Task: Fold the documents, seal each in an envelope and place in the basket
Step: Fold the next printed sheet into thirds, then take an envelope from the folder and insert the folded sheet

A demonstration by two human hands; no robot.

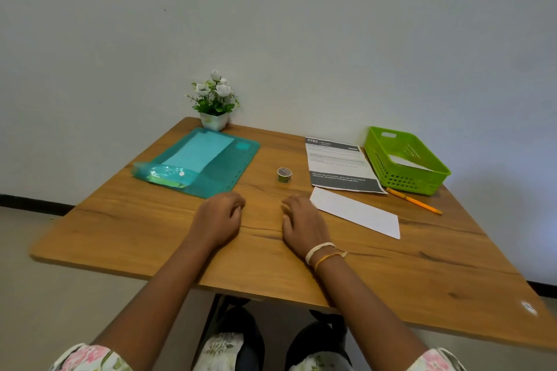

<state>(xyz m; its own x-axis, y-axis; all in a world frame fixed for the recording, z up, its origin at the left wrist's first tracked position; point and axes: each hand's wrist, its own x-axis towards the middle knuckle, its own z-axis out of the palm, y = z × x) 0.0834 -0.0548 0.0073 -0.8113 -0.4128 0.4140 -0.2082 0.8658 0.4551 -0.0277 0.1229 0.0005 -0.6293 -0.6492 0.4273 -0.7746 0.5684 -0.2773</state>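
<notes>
Documents: we see a printed sheet (340,164) flat beside the green lattice basket (388,166), beyond our right hand (303,224). Just right of that hand lies a smooth white envelope (358,212). Both hands, left hand (218,221) included, rest loosely curled and empty on the woodgrain bench (150,235).

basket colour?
Bright green basket, perforated plastic, seen in the head view at the table's far right.

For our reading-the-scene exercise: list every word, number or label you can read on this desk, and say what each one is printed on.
"2703": white digits in the dark header band of the printed document.
Rest of the document's header and body text: too small and blurred to read.
Tape roll: no legible marking.
White envelope, green basket: no text visible.
</notes>
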